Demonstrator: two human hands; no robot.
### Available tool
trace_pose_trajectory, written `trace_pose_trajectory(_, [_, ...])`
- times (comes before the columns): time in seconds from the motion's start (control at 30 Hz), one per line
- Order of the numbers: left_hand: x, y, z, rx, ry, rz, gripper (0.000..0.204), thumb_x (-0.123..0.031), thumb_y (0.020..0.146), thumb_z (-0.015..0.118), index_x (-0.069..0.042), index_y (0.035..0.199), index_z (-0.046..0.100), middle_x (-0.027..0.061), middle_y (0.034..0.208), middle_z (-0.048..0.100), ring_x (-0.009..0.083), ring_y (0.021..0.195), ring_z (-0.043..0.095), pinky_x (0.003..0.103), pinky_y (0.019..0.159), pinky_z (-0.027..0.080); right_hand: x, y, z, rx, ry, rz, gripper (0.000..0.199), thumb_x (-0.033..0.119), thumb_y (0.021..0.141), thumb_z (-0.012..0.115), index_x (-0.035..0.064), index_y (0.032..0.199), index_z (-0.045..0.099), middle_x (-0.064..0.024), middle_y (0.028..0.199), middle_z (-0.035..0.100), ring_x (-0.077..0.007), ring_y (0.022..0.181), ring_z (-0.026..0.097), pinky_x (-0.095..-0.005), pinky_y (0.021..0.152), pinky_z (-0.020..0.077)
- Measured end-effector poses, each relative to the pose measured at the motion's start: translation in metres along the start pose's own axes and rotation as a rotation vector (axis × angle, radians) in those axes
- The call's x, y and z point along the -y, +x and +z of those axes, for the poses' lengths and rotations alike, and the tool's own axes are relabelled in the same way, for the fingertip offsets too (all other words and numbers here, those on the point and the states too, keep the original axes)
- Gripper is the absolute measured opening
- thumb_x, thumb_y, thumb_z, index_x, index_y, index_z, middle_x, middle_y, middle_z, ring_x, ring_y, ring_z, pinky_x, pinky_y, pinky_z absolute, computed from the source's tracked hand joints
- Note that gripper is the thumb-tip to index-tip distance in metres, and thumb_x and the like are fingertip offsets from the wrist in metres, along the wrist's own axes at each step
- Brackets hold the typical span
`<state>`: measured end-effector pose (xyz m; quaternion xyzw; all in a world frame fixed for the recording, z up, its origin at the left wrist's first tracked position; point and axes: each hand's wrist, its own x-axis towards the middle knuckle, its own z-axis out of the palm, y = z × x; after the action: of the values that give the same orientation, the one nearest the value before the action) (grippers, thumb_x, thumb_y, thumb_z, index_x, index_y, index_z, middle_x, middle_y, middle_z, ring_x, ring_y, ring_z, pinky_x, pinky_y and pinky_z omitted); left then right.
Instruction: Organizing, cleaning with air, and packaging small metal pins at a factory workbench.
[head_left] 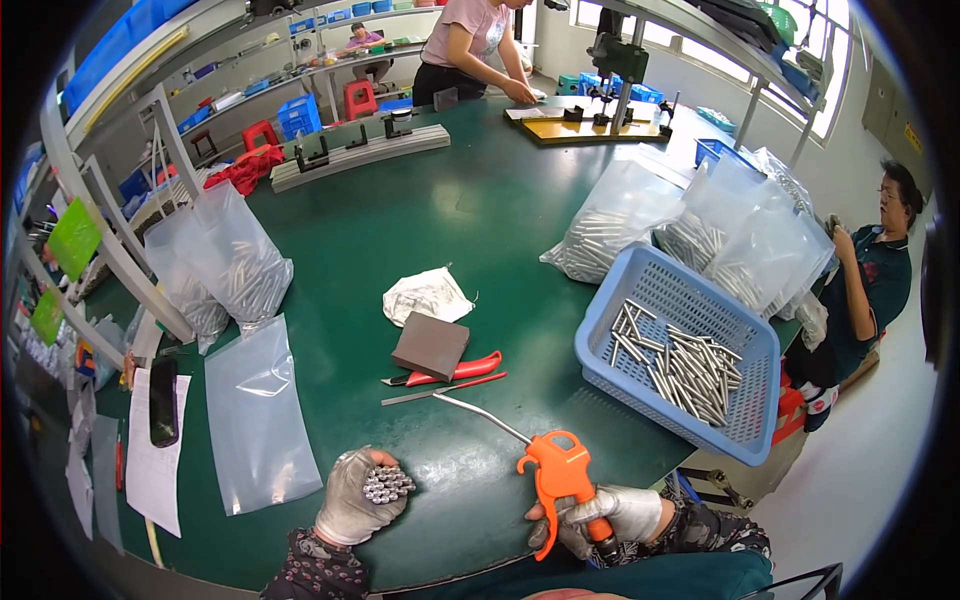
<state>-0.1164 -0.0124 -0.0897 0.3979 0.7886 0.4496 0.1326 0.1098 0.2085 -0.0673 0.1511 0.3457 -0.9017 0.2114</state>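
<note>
My left hand point(350, 503), in a whitish glove with bare fingertips, is closed round a bundle of metal pins point(388, 485), their round ends showing. In my right hand point(618, 514), also gloved, is an orange air blow gun point(560, 466), gripped by its handle. Its thin bent metal nozzle point(485, 415) reaches up and left over the green table point(470, 230). Beyond the nozzle tip lie a thin file with a red handle point(470, 385), a red cutter point(465, 370) and a brown block point(430, 344) resting partly over the cutter. A crumpled white cloth point(428, 295) lies behind the block.
A blue basket point(600, 350) of loose pins stands at the right edge, with filled plastic bags point(610, 220) behind it. Left are more filled bags point(240, 260), a flat plastic bag point(260, 420), paper point(150, 490) and a phone point(163, 405). Co-workers stand far back and at right.
</note>
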Motion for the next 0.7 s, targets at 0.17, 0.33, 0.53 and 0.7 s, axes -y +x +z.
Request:
trace_pose_trajectory(0.17, [-0.004, 0.002, -0.001, 0.001, 0.003, -0.011, 0.028, -0.009, 0.056, 0.07, -0.005, 0.079, 0.055, 0.0088, 0.07, 0.056, 0.028, 0.069, 0.055, 0.035, 0.064, 0.044, -0.004, 0.003, -0.007, 0.01, 0.014, -0.03, 0.054, 0.024, 0.079, 0.06, -0.0047, 0.121, 0.04, -0.0196, 0.101, 0.057, -0.0145, 0.06, 0.055, -0.024, 0.065, 0.0461])
trace_pose_trajectory(0.33, [-0.015, 0.006, -0.004, 0.015, 0.002, -0.025, 0.025, -0.007, 0.057, 0.069, -0.004, 0.078, 0.055, 0.0082, 0.069, 0.056, 0.0239, 0.065, 0.057, 0.031, 0.061, 0.045, -0.005, 0.005, -0.002, -0.027, -0.023, -0.062, 0.059, 0.025, 0.08, 0.059, -0.0055, 0.125, 0.035, -0.0206, 0.101, 0.057, -0.0165, 0.072, 0.058, -0.0245, 0.073, 0.0452])
trace_pose_trajectory(0.53, [-0.01, 0.004, -0.005, 0.041, 0.045, 0.046, 0.032, -0.004, 0.057, 0.07, -0.004, 0.082, 0.051, 0.0008, 0.067, 0.054, 0.0109, 0.059, 0.053, 0.024, 0.057, 0.044, -0.009, 0.002, 0.001, -0.041, -0.033, -0.054, 0.059, 0.024, 0.083, 0.057, -0.0067, 0.127, 0.032, -0.0195, 0.099, 0.058, -0.0182, 0.086, 0.058, -0.0259, 0.083, 0.0407])
trace_pose_trajectory(0.7, [-0.006, 0.005, -0.003, 0.059, -0.035, 0.048, 0.032, -0.003, 0.057, 0.069, -0.004, 0.084, 0.051, 0.0012, 0.071, 0.054, 0.0098, 0.063, 0.053, 0.023, 0.059, 0.044, -0.011, -0.002, 0.009, -0.083, -0.168, -0.02, 0.055, 0.027, 0.081, 0.063, 0.0052, 0.125, 0.04, -0.0085, 0.108, 0.058, -0.0078, 0.059, 0.051, -0.0188, 0.053, 0.041])
